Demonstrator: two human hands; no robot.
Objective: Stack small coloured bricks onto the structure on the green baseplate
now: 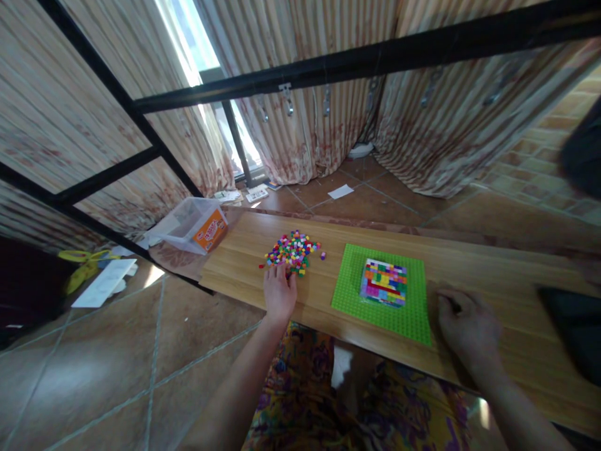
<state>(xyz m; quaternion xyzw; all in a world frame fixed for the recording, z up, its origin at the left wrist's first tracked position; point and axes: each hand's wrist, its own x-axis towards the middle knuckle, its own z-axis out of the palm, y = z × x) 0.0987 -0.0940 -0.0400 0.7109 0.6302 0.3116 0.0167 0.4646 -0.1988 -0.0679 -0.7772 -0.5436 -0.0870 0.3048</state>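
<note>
My left hand [280,293] reaches to the near edge of a loose heap of small coloured toy bricks [295,250]. Its fingers bend down onto the bricks, with the thumb a little apart; no brick held in it can be made out. Right of the heap lies a green studded baseplate [347,294]. A low block built of multicoloured bricks [384,283] stands on the baseplate. Beyond the plate's right edge, my right hand [467,326] rests on the table with curled fingers. What lies inside them, if anything, is hidden.
Bricks and baseplate lie on a long wooden table [239,250]. A clear plastic tub with an orange label [210,230] stands at its left end. A dark flat object [573,332] lies far right. Black metal bars [263,84] cross in front of striped curtains.
</note>
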